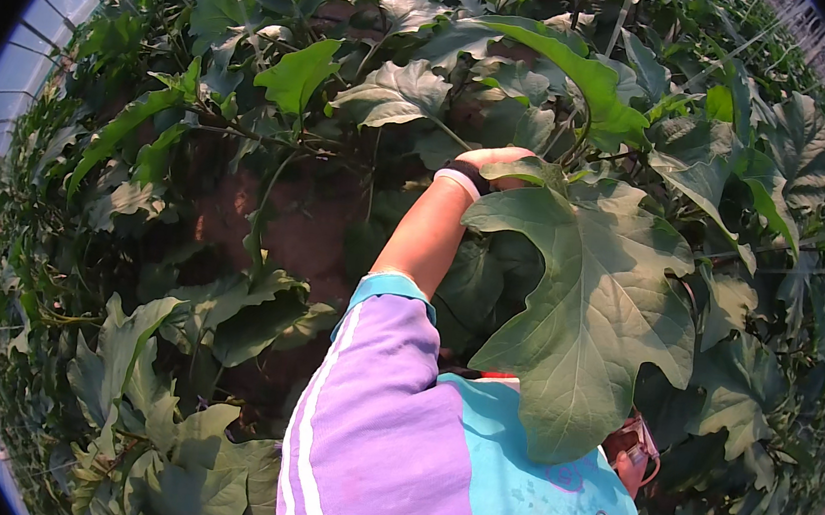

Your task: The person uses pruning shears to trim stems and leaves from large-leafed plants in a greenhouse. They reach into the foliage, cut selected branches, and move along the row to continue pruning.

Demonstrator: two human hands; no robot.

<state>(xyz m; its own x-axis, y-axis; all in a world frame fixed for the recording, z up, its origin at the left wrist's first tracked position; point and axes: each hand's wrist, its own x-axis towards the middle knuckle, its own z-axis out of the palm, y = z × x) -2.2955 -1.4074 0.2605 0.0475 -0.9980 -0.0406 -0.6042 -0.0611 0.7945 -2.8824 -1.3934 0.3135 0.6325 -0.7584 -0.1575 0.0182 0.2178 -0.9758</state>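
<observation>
My left hand (499, 162) reaches forward among broad lobed leaves, which look like eggplant foliage. A dark band and a pale band (460, 181) circle its wrist. The fingers are mostly hidden behind a small curled leaf (531, 170), so their grip cannot be made out. One large leaf (593, 299) hangs just right of this hand and covers part of my jacket (514, 434). Low on the right, my right hand (630, 473) shows partly past that leaf's edge. It appears closed around a small reddish object with a loop (651, 470), too obscured to name.
Dense plants surround me, with stems (268, 197) rising on the left over shaded brown soil (295, 226). Thin upright strings (623, 16) run among the foliage. A greenhouse wall of film and ribs (10, 102) curves along the far left.
</observation>
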